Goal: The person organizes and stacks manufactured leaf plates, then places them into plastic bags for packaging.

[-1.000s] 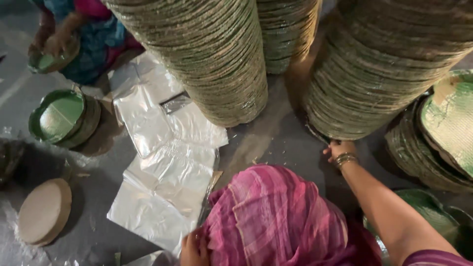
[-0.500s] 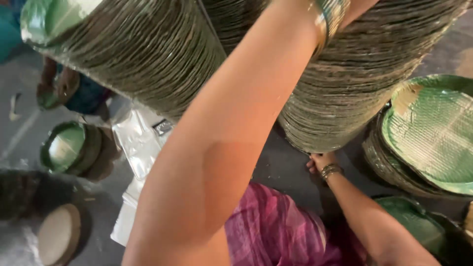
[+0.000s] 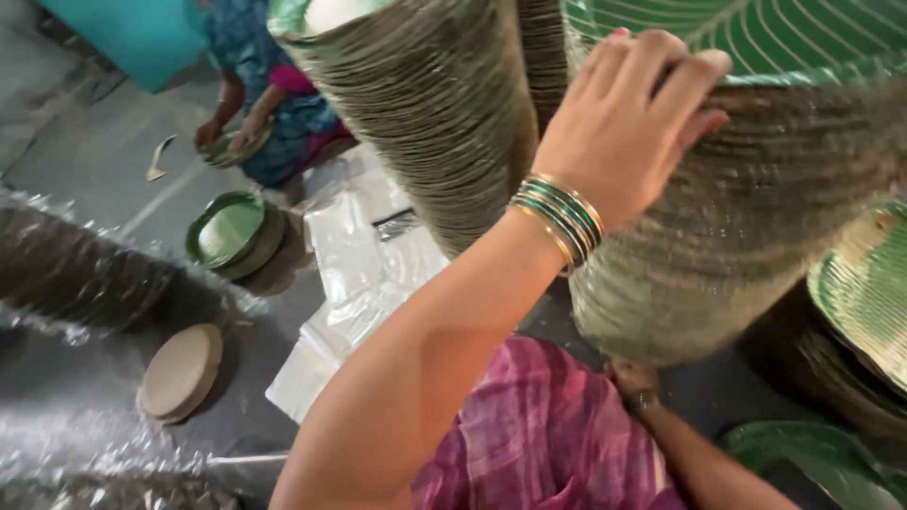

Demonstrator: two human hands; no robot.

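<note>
My left hand (image 3: 624, 123), with green and gold bangles at the wrist, reaches up from the lower left. Its fingers curl over the top rim of a tall stack of green leaf plates (image 3: 737, 246). A second tall plate stack (image 3: 444, 123) stands just left of it. Below my arm sits a co-worker with a pink cloth over the head (image 3: 548, 434). The co-worker's hand (image 3: 635, 381) touches the foot of the stack that I hold. My right hand is out of sight.
Another person in blue (image 3: 274, 104) sits at the back with plates. On the floor lie a low pile of green plates (image 3: 231, 231), a round brown disc (image 3: 181, 370), clear plastic bags (image 3: 359, 274) and plastic-wrapped stacks (image 3: 76, 274). More green plates (image 3: 864, 293) lie at the right.
My left arm came up into view and my hand has settled on the top rim of the right stack. The view has tilted upward.
</note>
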